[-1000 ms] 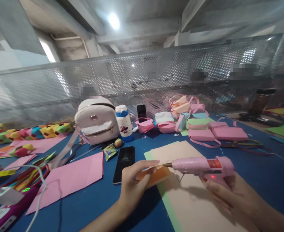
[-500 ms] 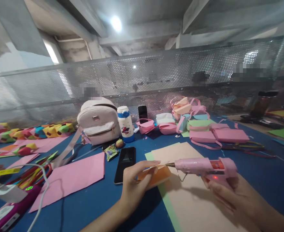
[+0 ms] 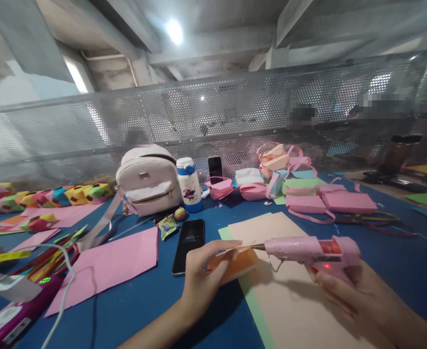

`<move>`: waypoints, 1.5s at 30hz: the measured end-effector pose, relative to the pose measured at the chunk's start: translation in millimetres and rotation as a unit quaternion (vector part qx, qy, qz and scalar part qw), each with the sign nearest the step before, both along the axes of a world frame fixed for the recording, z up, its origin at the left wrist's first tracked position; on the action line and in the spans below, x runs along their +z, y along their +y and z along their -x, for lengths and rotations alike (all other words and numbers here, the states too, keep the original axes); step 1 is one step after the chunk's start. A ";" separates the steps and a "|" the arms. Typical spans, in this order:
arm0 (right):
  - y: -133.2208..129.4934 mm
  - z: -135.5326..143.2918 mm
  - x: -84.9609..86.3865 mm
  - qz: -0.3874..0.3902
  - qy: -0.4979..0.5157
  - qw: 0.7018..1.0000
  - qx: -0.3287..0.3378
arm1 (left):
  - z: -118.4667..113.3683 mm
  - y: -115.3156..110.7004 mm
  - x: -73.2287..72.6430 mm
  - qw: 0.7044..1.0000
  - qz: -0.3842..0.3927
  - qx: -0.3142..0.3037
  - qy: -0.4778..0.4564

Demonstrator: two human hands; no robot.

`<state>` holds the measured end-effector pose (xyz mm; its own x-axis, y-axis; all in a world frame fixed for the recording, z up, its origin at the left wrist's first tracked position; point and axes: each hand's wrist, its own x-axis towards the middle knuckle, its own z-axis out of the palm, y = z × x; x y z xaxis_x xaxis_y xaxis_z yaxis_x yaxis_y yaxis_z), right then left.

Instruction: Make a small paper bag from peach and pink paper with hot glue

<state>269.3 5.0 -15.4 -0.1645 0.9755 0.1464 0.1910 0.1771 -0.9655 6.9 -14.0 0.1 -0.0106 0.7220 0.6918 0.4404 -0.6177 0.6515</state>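
We hold our 2 hands just above the bench (image 3: 126,310). Our left hand (image 3: 202,271) pinches an orange paper piece (image 3: 249,261), probably to steady it and leave its far edge exposed. Our right hand (image 3: 344,288) is wrapped around the grip of a pink glue gun (image 3: 295,248), levelled so its nozzle (image 3: 259,246) points at that edge; whether they touch, we cannot tell. The peach sheet (image 3: 282,295) lies below, over a green sheet (image 3: 228,233), perhaps ready as stock.
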 end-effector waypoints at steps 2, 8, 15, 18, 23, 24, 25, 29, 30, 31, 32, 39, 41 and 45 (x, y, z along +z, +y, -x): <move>-0.7 0.2 0.1 0.018 -0.001 1.000 -0.014 | -0.1 -0.1 0.4 1.000 0.003 0.003 0.002; -0.5 0.6 2.2 0.031 0.003 0.999 -0.021 | 0.4 0.2 -0.2 1.000 0.000 0.008 0.003; -1.4 1.3 2.4 0.045 0.016 0.999 -0.018 | 0.1 0.0 1.1 1.000 0.012 0.017 0.011; 3.7 -3.3 5.0 0.013 0.003 1.000 0.011 | -0.2 -0.3 1.8 1.000 0.009 0.015 0.009; 8.0 -8.2 5.2 -0.012 -0.016 0.998 0.052 | 0.0 -0.8 2.0 1.000 0.010 0.009 0.007; 6.8 -7.4 4.7 -0.010 -0.017 0.999 0.041 | 0.1 -1.0 1.9 1.000 0.012 0.008 0.006; 5.2 -6.0 4.4 -0.011 -0.016 0.999 0.028 | 0.4 -1.1 1.7 1.000 0.015 0.007 0.006; -1.2 1.2 6.0 -0.025 0.003 0.999 -0.026 | 1.1 -1.5 1.0 1.000 0.024 0.000 0.008; -2.0 2.4 6.8 -0.022 0.007 0.999 -0.026 | 1.1 -1.5 0.9 1.000 0.022 0.000 0.007; -2.4 3.1 7.5 -0.014 0.007 1.000 -0.022 | 1.0 -1.5 0.9 1.000 0.019 0.002 0.007; -2.5 3.4 8.1 -0.003 0.004 1.000 -0.016 | 0.8 -1.4 0.9 1.000 0.017 0.004 0.007; -1.8 2.3 9.6 0.025 0.013 1.000 0.005 | -0.4 -0.5 1.5 1.000 0.006 0.014 0.010; -2.1 2.4 9.8 0.033 0.008 0.999 0.009 | -0.2 0.0 1.6 1.000 0.005 0.013 0.012; -2.6 3.4 10.9 0.042 -0.005 0.999 0.024 | 0.5 0.8 1.5 1.000 0.007 0.009 0.009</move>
